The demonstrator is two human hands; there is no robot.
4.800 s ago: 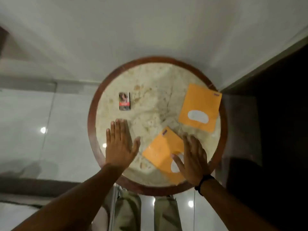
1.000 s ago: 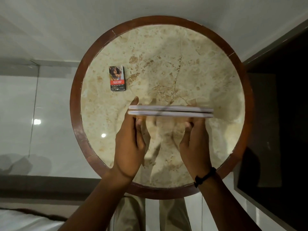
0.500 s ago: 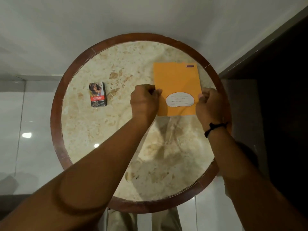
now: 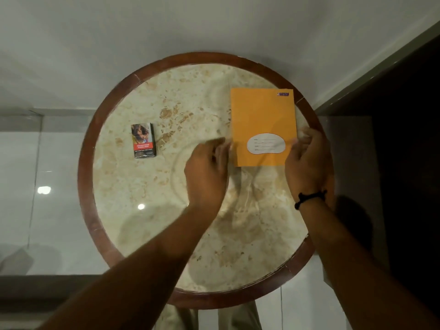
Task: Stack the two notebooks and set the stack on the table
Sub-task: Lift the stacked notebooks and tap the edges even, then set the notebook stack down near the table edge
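One orange notebook (image 4: pixel 263 120) visible, one small box (image 4: pixel 143 140), one table (image 4: pixel 85 177).

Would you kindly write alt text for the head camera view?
An orange notebook stack lies flat on the right side of a round marble table, with the left hand and right hand at its near corners. A cigarette pack sits to the left.

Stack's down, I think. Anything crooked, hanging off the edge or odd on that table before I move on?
Nothing stands out. The orange notebook stack lies flat on the round table, near its right rim but fully on it. Only one cover shows. The left hand and right hand are at its lower corners. A small box sits apart, left.
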